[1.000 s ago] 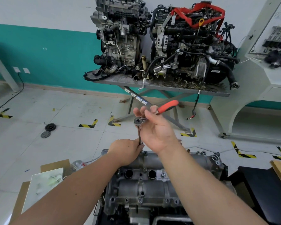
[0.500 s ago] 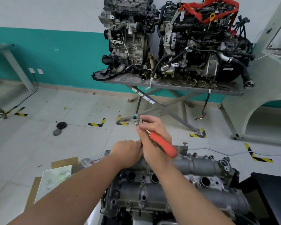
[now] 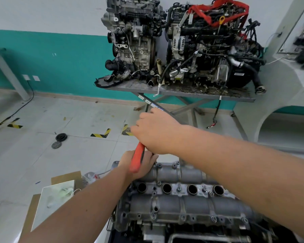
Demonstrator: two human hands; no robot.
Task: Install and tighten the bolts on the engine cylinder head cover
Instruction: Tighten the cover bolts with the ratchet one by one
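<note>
- The right hand [image 3: 156, 132] gripped a ratchet with a red handle [image 3: 136, 158].
- The left hand [image 3: 139, 165] was curled at the far left corner of the cylinder head cover [image 3: 182, 202]; what it held was hidden.
- Labels on the metal table's [image 3: 182, 92] brace were unreadable.

Right hand [image 3: 156, 132] grips red-handled ratchet [image 3: 136, 159]; left hand [image 3: 139, 165] apparently steadying below.

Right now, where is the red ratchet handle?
Head view, centre-left: the red handle slants down from the right hand, crossing over the left hand at the cover's far-left corner.
</note>
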